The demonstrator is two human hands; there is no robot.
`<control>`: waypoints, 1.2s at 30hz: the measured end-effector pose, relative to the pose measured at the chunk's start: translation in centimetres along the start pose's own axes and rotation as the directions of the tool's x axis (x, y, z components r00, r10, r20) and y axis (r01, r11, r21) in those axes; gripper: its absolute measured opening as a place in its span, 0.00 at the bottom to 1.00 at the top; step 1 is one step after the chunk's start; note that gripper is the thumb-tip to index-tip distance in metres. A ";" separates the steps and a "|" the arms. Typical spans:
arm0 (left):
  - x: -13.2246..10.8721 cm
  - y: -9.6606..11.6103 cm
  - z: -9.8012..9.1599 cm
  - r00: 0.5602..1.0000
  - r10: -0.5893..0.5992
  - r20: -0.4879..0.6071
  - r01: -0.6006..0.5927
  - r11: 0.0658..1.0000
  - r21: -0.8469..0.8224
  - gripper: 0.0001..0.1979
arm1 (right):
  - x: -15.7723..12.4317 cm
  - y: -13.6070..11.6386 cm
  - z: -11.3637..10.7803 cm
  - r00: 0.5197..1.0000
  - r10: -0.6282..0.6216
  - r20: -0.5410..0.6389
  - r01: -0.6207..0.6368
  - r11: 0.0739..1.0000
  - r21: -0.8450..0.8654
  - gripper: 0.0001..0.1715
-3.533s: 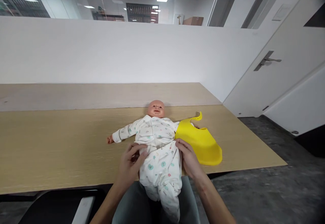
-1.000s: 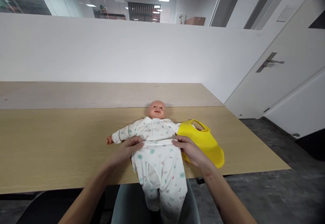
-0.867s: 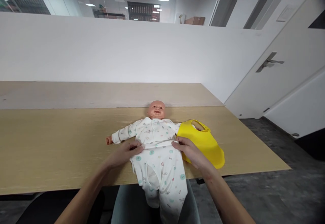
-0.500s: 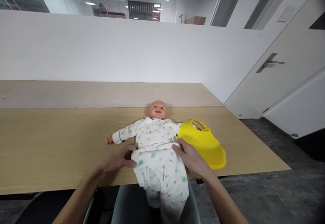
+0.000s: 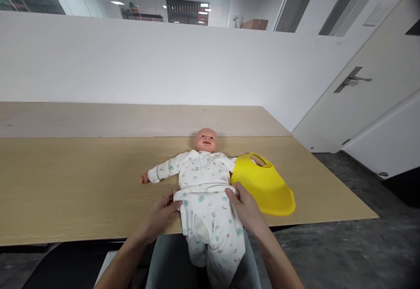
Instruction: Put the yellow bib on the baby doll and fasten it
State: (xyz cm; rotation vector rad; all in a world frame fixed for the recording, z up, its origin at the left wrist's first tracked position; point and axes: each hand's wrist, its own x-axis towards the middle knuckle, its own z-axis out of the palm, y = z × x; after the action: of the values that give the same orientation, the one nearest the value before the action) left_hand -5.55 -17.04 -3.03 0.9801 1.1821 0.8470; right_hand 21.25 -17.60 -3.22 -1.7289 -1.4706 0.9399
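Observation:
A baby doll (image 5: pixel 205 139) lies on its back on the wooden table (image 5: pixel 82 184), dressed in a white patterned top (image 5: pixel 201 173) and matching trousers (image 5: pixel 213 223). Its legs hang over the table's front edge. My left hand (image 5: pixel 162 214) grips the trousers' waistband at the doll's left hip. My right hand (image 5: pixel 244 208) grips the waistband at the other hip, fingers curled over the cloth. A yellow silicone bib (image 5: pixel 264 184) lies on the table just right of the doll, covering its right arm and touching my right hand.
A white partition wall (image 5: pixel 164 61) runs along the table's far side. A white door with a lever handle (image 5: pixel 352 79) stands at the right. A grey chair seat (image 5: pixel 167 262) shows below the table edge under the doll's legs.
Both hands have slid down from the doll's chest to its hips, staying on the waistband. The top's hem now lies over the trousers. The bib has shifted slightly.

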 end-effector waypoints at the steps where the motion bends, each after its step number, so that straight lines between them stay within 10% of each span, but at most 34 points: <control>1: -0.1 -0.4 0.2 1.000 -0.013 -0.023 0.012 0.998 -0.056 0.16 | -0.1 0.5 0.2 1.000 0.017 -0.023 -0.015 0.997 0.080 0.22; 4: -0.3 -1.5 0.8 0.998 -0.031 -0.063 0.014 0.967 -0.256 0.17 | -0.4 1.7 0.9 0.995 0.102 -0.015 -0.086 0.903 0.420 0.23; 8: -0.3 -1.5 1.8 0.997 -0.021 -0.071 -0.018 0.861 -0.508 0.12 | -0.8 2.7 1.2 0.967 0.203 0.157 -0.246 0.560 0.791 0.20; 15: -1.2 0.2 2.9 0.997 -0.074 -0.031 0.029 0.688 -0.725 0.10 | -1.2 0.5 0.0 0.919 0.207 0.335 -0.367 0.140 0.920 0.18; 29: 0.8 -2.1 2.6 0.949 -0.189 0.251 0.314 0.544 -0.778 0.23 | -1.7 1.1 1.4 0.919 0.216 0.330 -0.332 -0.025 0.943 0.02; 36: 0.5 -2.6 3.7 0.948 -0.173 0.267 0.318 0.551 -0.771 0.25 | -1.7 1.1 2.5 0.907 0.121 0.403 -0.400 -0.049 0.915 0.20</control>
State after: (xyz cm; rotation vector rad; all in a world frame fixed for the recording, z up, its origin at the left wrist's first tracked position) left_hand -1.78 -18.14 -5.29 0.0939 0.6220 0.9191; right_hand 19.43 -19.35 -5.26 -0.6799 -0.0933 1.8095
